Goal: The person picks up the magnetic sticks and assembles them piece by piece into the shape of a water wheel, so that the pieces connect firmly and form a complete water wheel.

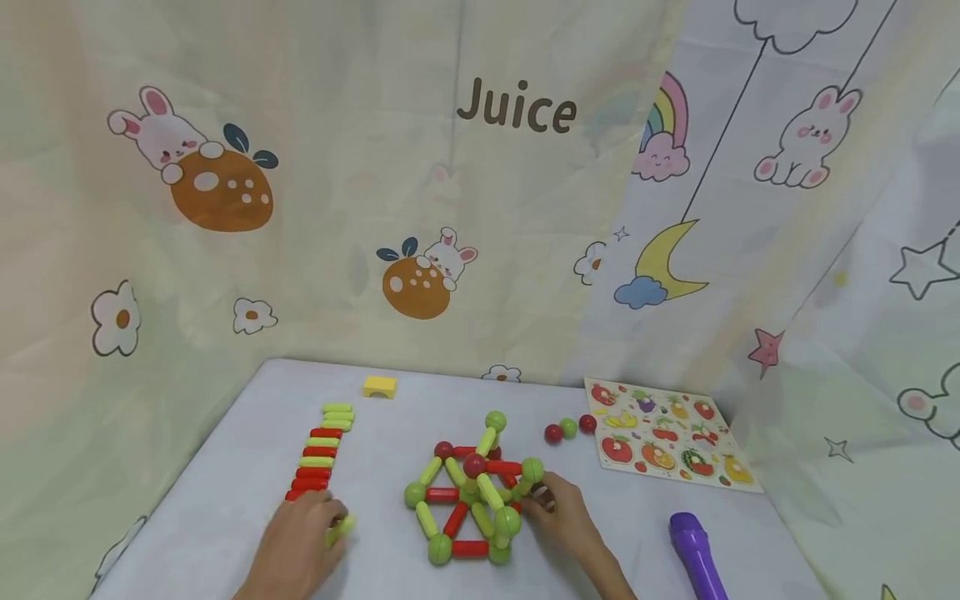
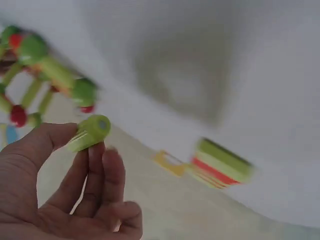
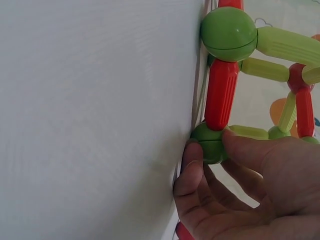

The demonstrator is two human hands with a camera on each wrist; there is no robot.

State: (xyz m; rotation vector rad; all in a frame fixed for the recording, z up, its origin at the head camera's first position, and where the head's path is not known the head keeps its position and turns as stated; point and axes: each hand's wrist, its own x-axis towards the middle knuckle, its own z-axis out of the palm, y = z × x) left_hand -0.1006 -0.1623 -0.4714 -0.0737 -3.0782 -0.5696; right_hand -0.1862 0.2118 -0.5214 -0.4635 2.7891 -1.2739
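Observation:
My left hand point(image 1: 296, 542) pinches a light green rod point(image 2: 90, 132) between thumb and fingers, at the near end of a row of red and light green rods point(image 1: 318, 462). In the table's middle stands a frame of red and green rods point(image 1: 469, 548) joined by green and red balls. On the frame's right side my right hand point(image 1: 562, 517) grips a low green ball point(image 3: 211, 149) with thumb and fingertips. A red rod point(image 3: 221, 95) joins that ball to another green ball point(image 3: 229, 33). In the head view that low ball is mostly hidden by the hand.
A yellow arch block point(image 1: 379, 387) lies beyond the rod row. Several loose balls point(image 1: 568, 428) sit behind the frame, beside a fruit picture board point(image 1: 675, 432). A purple toy microphone point(image 1: 696, 554) lies at the right. Printed curtains surround the white table point(image 1: 390, 467).

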